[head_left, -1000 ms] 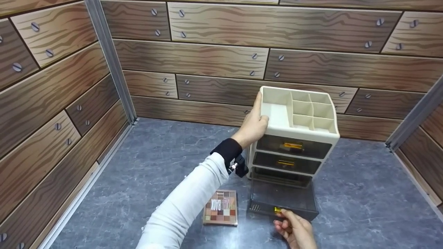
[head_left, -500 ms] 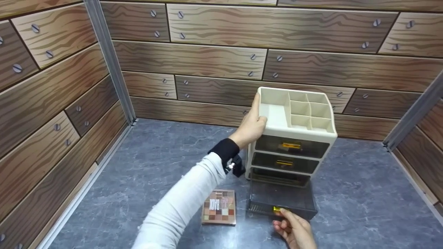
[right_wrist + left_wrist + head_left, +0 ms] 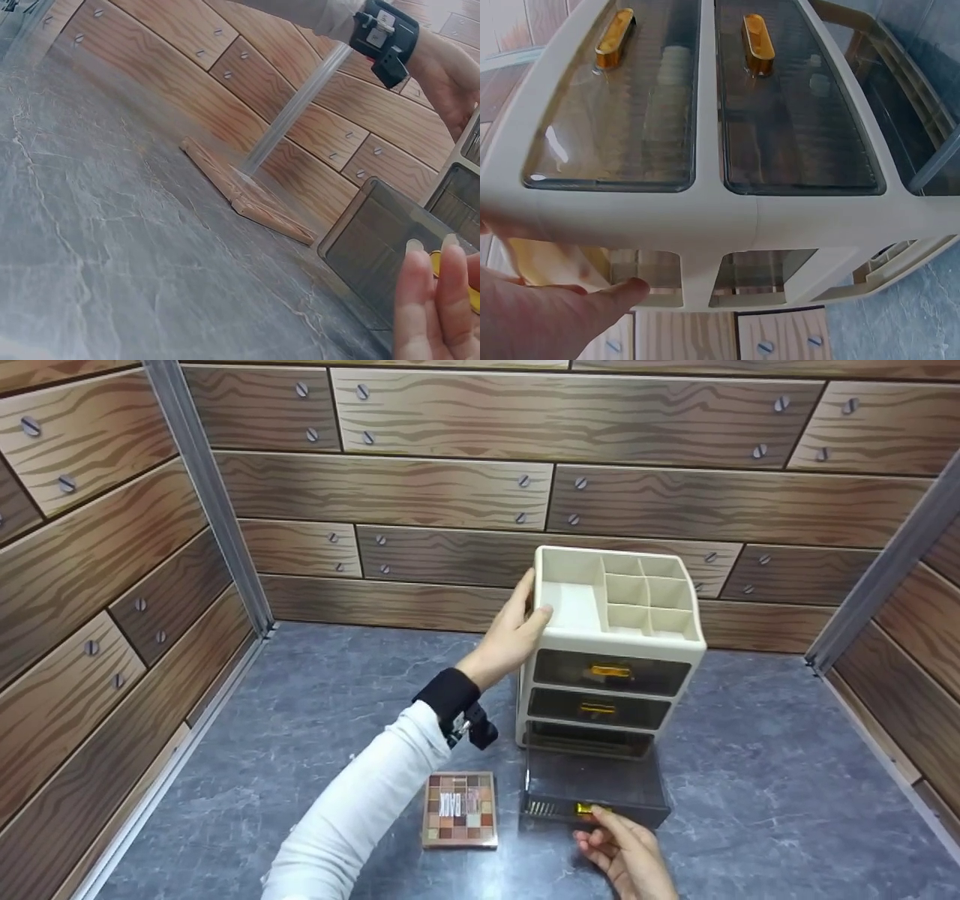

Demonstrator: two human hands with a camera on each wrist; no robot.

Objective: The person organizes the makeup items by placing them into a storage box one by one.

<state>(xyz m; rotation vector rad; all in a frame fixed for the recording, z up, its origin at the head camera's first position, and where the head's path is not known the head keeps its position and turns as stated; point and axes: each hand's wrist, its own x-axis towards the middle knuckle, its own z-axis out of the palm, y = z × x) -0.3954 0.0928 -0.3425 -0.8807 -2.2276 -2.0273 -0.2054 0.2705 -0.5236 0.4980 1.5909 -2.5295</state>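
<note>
A cream drawer organizer (image 3: 611,641) with dark see-through drawers stands right of centre in the head view. My left hand (image 3: 506,641) holds its upper left side, thumb at the top rim and fingers along the side wall. The bottom drawer (image 3: 600,776) is pulled far out toward me, and no contents show in it. At its front, my right hand (image 3: 626,851) pinches the small gold handle (image 3: 586,808) with its fingertips. Two more drawers above, each with a gold handle (image 3: 759,37), are closed. In the right wrist view, two fingers (image 3: 454,292) overlap the gold handle.
An eyeshadow palette (image 3: 460,810) lies flat on the grey marbled table (image 3: 337,720), left of the pulled-out drawer. The organizer's top has one large and several small compartments (image 3: 649,592). Wood-print walls (image 3: 450,495) stand behind and at both sides.
The head view has shifted, so everything appears farther left. My left hand has eased slightly outward at the organizer's rim, its thumb straighter. The right hand stays at the handle; the drawer remains out.
</note>
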